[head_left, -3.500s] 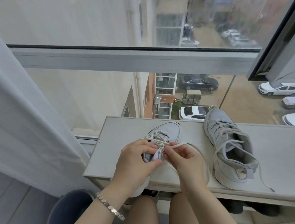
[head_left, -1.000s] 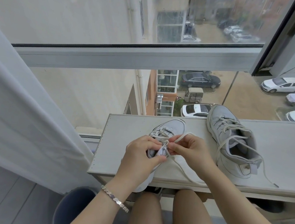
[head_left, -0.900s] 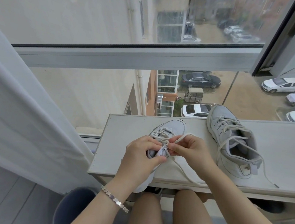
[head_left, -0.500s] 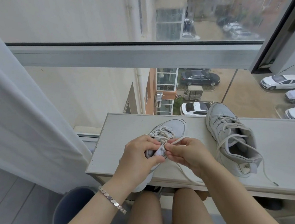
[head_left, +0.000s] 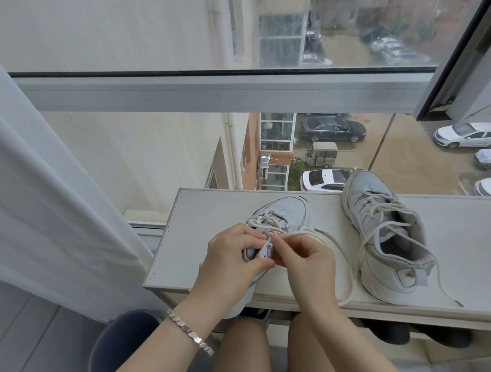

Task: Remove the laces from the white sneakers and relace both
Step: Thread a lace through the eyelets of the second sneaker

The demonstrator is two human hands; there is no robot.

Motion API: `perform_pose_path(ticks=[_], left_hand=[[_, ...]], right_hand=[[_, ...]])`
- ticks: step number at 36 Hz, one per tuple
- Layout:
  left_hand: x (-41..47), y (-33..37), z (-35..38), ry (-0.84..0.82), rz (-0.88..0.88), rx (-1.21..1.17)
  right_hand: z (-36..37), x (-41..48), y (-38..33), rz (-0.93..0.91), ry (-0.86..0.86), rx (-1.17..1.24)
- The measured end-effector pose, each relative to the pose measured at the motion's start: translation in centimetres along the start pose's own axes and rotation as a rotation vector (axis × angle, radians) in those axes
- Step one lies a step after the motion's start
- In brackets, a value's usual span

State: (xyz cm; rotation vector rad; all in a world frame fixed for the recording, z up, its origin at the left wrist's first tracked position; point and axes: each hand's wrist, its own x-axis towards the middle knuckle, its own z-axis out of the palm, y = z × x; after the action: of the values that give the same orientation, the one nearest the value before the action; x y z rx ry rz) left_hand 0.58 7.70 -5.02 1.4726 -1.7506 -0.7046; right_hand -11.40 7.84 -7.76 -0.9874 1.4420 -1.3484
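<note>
While the left grip curls round the tongue and collar of the near white sneaker, thumb tucked under the flap, the right grip is closed to a fine pinch on the off-white lace at the top eyelets. That sneaker sits toe-away on the pale, matte bench, heel overhanging the near edge (the lace's free length loops off rightward). From my remote seat I see the second sneaker, chunky-soled and loosely laced, standing apart to the right.

Upright white sneakers, laces loose
</note>
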Motion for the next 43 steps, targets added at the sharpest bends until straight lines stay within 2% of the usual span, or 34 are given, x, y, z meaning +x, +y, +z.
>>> perform_pose_path(ticks=[3, 8, 10, 19, 22, 23, 25, 27, 29, 33, 39, 43], left_hand=[[-0.1, 0.1, 0.1, -0.003, -0.002, 0.001], [0.0, 0.0, 0.0, -0.006, 0.004, -0.008], [0.0, -0.1, -0.1, -0.010, 0.009, -0.013], [0.1, -0.3, 0.0, -0.008, 0.014, -0.024], [0.1, -0.3, 0.0, -0.008, 0.023, -0.018], [0.1, -0.3, 0.0, -0.008, 0.031, -0.010], [0.1, -0.2, -0.1, -0.020, 0.041, -0.004], [0.2, -0.1, -0.3, -0.084, 0.051, 0.011], [0.3, -0.3, -0.7, -0.185, 0.071, 0.040], [0.9, -0.9, -1.9, -0.321, 0.067, 0.095], [1.2, -1.0, -2.2, -0.346, 0.066, 0.154], [0.9, -0.9, -1.7, -0.281, 0.062, 0.144]], right_hand=[[0.0, -0.3, 0.6, -0.049, 0.024, -0.037], [-0.1, -0.2, 0.5, 0.095, -0.072, 0.162], [-0.2, -0.1, 0.5, 0.087, -0.111, 0.182], [-1.2, 0.1, -0.1, 0.039, -0.269, 0.130], [-2.3, 0.4, -0.3, 0.059, -0.306, -0.040], [-2.6, 0.3, -0.3, 0.004, -0.262, -0.153], [-2.8, 0.1, -0.5, -0.236, -0.166, -0.354], [-2.6, 0.1, -0.8, -0.425, -0.247, -0.431], [-2.2, 0.5, -0.9, -0.444, -0.369, -0.452], [-2.0, 1.6, -1.3, -0.576, -0.411, -0.580], [-2.0, 1.7, -1.5, -1.032, -0.295, -0.809], [-1.6, 1.7, -0.9, -1.137, -0.173, -0.781]])
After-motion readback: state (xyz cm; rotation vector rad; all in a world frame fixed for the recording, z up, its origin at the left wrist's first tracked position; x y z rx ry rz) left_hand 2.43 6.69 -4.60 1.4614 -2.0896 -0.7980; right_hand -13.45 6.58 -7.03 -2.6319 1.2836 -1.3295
